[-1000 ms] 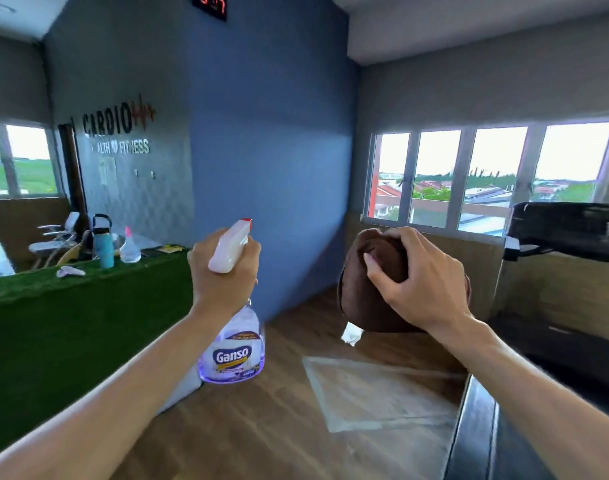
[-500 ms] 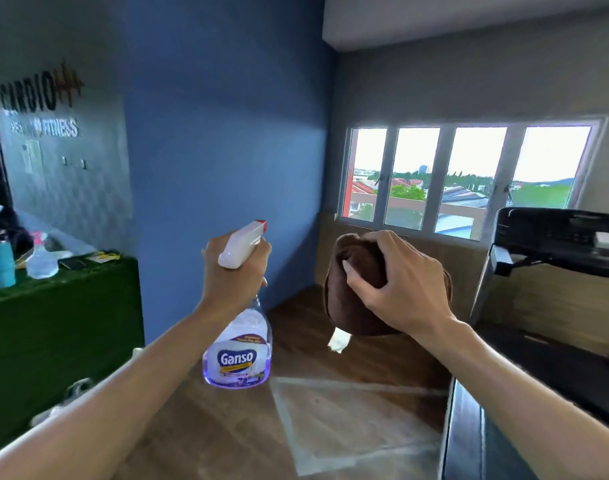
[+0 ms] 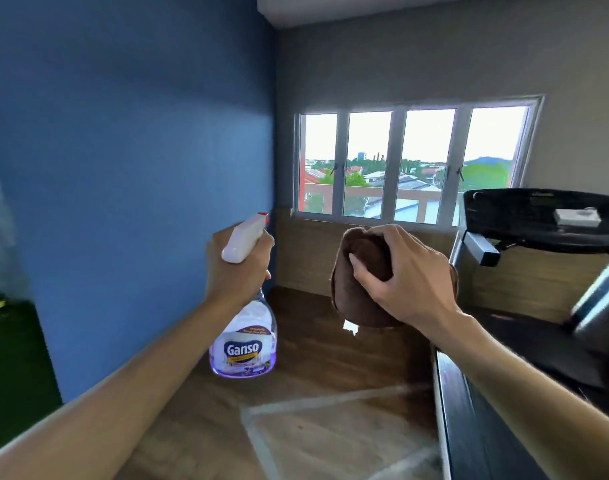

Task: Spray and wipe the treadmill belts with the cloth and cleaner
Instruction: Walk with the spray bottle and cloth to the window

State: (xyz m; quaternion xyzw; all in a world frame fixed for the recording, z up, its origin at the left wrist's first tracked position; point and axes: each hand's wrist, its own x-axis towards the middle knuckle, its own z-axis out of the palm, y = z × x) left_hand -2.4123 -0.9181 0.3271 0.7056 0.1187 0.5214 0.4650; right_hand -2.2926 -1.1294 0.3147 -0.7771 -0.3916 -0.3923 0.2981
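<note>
Left hand grips the clear Ganso spray bottle, right hand clutches the bunched brown cloth; approach step, next aim at the black treadmill belt right of both hands.

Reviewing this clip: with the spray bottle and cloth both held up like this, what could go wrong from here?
1. The spray bottle in the left hand points its nozzle toward the blue wall and window, not the treadmill; a squeeze now would likely miss the belt.
2. The brown cloth is balled in the right hand, so it may wipe poorly unless spread out.
</note>
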